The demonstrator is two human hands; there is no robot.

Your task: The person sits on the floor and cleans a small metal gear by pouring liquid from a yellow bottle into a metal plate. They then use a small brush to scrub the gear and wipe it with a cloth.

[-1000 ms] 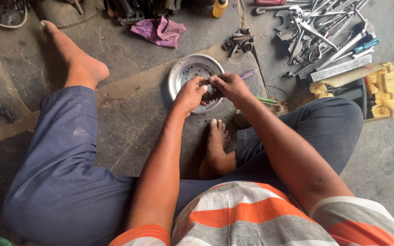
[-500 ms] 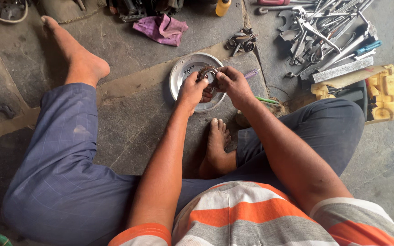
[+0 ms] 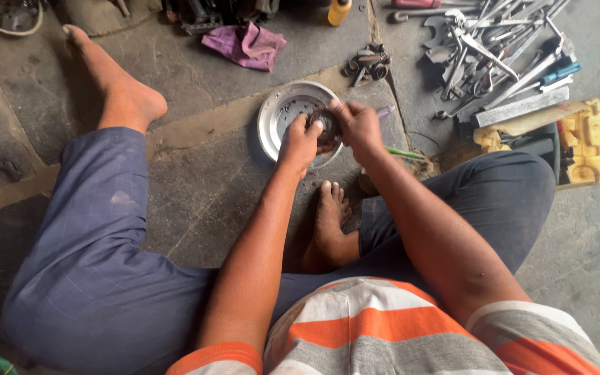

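Small dark round metal part (image 3: 326,123) upper centre of frame, above round silver metal dish (image 3: 279,111). Left hand (image 3: 300,141) and right hand (image 3: 357,126) flank it, both grips clamped on it; right hand slightly farther up frame.

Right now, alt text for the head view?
Both hands, left and right, grip a small dark round part over a metal plate on the stone floor. A pile of tools lies to the right, a pink rag beyond.

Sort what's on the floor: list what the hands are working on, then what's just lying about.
In hand:
left hand
right hand
dark round part, held by both
metal dish under it

Lying about:
pink rag
pile of spanners
yellow case
yellow bottle
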